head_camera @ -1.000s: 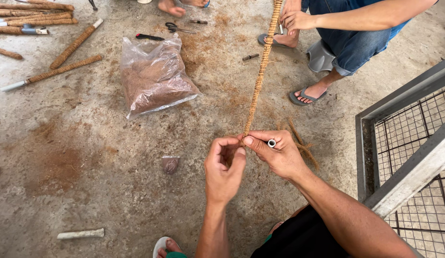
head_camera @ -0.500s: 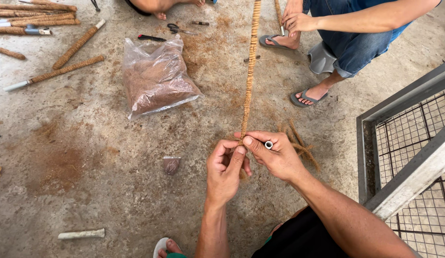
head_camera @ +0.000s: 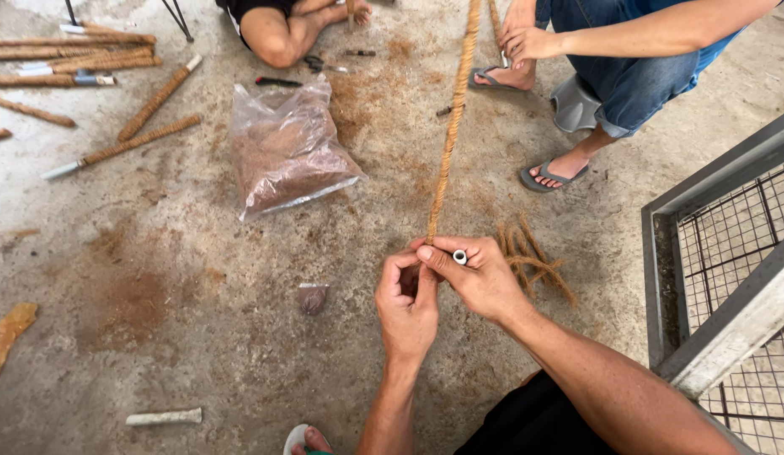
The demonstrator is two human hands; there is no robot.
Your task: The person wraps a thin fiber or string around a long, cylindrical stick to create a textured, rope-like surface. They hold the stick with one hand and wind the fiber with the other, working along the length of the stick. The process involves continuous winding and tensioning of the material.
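A long pole wrapped in brown coir rope point(head_camera: 449, 126) runs from the top of the view down to my hands. My right hand point(head_camera: 480, 278) grips its near end, where a white pipe tip point(head_camera: 460, 257) shows between the fingers. My left hand point(head_camera: 406, 303) is closed around the rope just below the pole's end, touching my right hand. Loose strands of coir rope point(head_camera: 531, 257) lie on the concrete floor to the right of my right hand.
A clear plastic bag of brown fibre point(head_camera: 284, 152) lies left of the pole. Several wrapped poles point(head_camera: 80, 63) lie top left. Two other people sit at the top; one person's hand point(head_camera: 527, 40) is near the pole. A metal mesh frame point(head_camera: 729, 270) stands right.
The view has shifted down, showing more of the seated people. My hands stay at the pole's near end, the left one closed tighter around the rope.
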